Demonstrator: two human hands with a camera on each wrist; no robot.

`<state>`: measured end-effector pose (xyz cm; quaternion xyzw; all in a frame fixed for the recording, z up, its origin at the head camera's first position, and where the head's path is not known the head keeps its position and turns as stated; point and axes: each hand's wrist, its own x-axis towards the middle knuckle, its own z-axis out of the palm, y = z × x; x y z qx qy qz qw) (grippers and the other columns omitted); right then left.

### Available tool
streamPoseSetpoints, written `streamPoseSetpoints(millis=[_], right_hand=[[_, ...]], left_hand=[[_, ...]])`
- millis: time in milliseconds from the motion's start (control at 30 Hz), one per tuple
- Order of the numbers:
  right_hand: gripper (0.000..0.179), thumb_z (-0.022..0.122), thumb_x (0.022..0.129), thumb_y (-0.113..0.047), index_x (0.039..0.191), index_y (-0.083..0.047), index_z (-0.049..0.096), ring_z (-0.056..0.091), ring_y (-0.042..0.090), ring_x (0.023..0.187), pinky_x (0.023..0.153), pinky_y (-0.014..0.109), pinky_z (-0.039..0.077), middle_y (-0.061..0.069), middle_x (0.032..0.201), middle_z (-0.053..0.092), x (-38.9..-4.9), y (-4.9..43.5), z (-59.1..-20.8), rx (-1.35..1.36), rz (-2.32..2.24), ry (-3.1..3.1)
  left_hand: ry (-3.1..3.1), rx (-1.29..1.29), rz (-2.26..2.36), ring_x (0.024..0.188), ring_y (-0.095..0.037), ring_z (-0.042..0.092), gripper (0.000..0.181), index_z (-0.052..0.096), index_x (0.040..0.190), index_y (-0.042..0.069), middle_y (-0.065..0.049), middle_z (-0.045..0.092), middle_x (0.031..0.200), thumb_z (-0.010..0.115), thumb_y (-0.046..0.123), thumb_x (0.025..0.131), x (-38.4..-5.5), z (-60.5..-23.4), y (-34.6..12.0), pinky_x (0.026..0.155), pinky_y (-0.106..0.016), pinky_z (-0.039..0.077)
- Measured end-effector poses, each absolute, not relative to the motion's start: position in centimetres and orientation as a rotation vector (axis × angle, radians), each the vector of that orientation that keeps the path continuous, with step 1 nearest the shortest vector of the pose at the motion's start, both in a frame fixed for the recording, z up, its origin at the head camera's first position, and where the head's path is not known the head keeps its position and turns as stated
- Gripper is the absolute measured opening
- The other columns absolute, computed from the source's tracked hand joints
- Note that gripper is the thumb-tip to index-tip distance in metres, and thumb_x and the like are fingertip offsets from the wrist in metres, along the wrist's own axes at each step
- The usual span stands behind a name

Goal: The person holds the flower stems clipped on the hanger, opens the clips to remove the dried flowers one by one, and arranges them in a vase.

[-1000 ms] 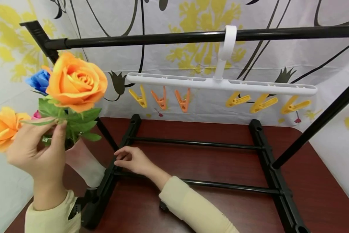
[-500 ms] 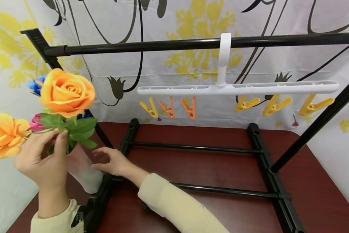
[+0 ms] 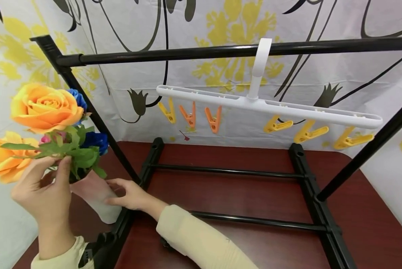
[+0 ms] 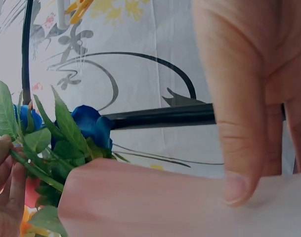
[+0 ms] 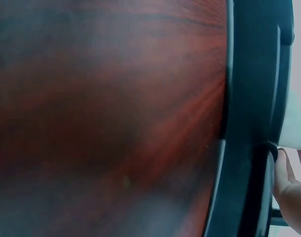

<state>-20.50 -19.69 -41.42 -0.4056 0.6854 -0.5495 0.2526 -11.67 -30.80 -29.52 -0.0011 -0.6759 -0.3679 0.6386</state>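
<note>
My left hand [image 3: 47, 198] pinches the leafy stem of an orange artificial rose [image 3: 46, 108] between thumb and fingertips, just above the mouth of a vase. In the left wrist view, the green stem [image 4: 39, 175] slants towards the pinching fingers at the left edge. The white-and-pink vase [image 3: 96, 200] leans to one side at the left of the rack. Its side is gripped by my right hand [image 3: 130, 194], thumb on the near face and fingers beyond. Blue roses [image 3: 96, 141] and a yellow-orange rose [image 3: 6, 160] crowd around the left hand.
A black rack [image 3: 221, 55] spans the dark red table [image 3: 221, 192], its left foot beside the vase. From the top bar hangs a white hanger [image 3: 274, 106] with yellow clips [image 3: 309, 131] and orange clips [image 3: 213, 120]. A patterned curtain [image 3: 194, 74] hangs behind.
My right hand has moved left from beside the rack's foot and now grips the vase. The orange rose has shifted left and turned, uncovering blue roses. The hanger has swung.
</note>
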Motion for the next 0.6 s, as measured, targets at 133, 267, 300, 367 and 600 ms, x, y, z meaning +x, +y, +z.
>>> streamPoseSetpoints(millis=[133,267,300,367,600], right_hand=[[0.059,0.067,0.096,-0.019,0.151,-0.016,0.043,0.048,0.010,0.137,0.107,0.021,0.043,0.001,0.151,0.049,-20.2,-19.9,-41.9,-1.101,-1.506,1.858],[0.062,0.068,0.095,-0.019,0.151,-0.017,0.042,0.047,0.009,0.137,0.107,0.021,0.043,-0.001,0.151,0.048,-19.9,-20.2,-41.7,-1.084,-1.524,1.873],[0.062,0.069,0.094,-0.020,0.151,-0.018,0.043,0.049,0.007,0.135,0.105,0.021,0.044,-0.002,0.150,0.049,-19.8,-20.3,-41.7,-1.073,-1.526,1.886],[0.062,0.071,0.093,-0.023,0.150,-0.021,0.045,0.051,0.005,0.131,0.101,0.020,0.047,-0.004,0.148,0.051,-19.6,-20.5,-41.7,-1.049,-1.522,1.928],[0.060,0.068,0.094,-0.038,0.148,-0.025,0.046,0.049,0.009,0.133,0.104,0.023,0.045,-0.008,0.147,0.052,-19.4,-20.8,-41.8,-1.081,-1.401,2.116]], left_hand=[[-1.586,0.005,-0.836,0.076,0.009,0.064,0.022,0.072,0.082,-0.017,0.021,0.070,0.083,0.081,0.003,0.081,-11.3,-29.9,-31.2,0.072,-0.003,0.048],[-1.616,0.008,-0.812,0.077,0.010,0.064,0.022,0.071,0.082,-0.018,0.025,0.068,0.084,0.080,0.003,0.082,-11.1,-30.0,-31.5,0.071,-0.002,0.047],[-1.623,0.011,-0.804,0.077,0.010,0.064,0.022,0.072,0.082,-0.017,0.024,0.068,0.084,0.080,0.003,0.082,-11.1,-30.0,-31.5,0.071,-0.002,0.047],[-1.631,0.025,-0.805,0.076,0.010,0.063,0.018,0.074,0.082,-0.014,0.021,0.069,0.082,0.080,0.004,0.082,-11.1,-29.9,-31.7,0.070,-0.002,0.047],[-1.696,0.113,-0.794,0.072,0.014,0.059,0.020,0.072,0.084,-0.016,0.031,0.064,0.079,0.077,0.003,0.084,-10.7,-29.4,-31.9,0.070,0.000,0.046]])
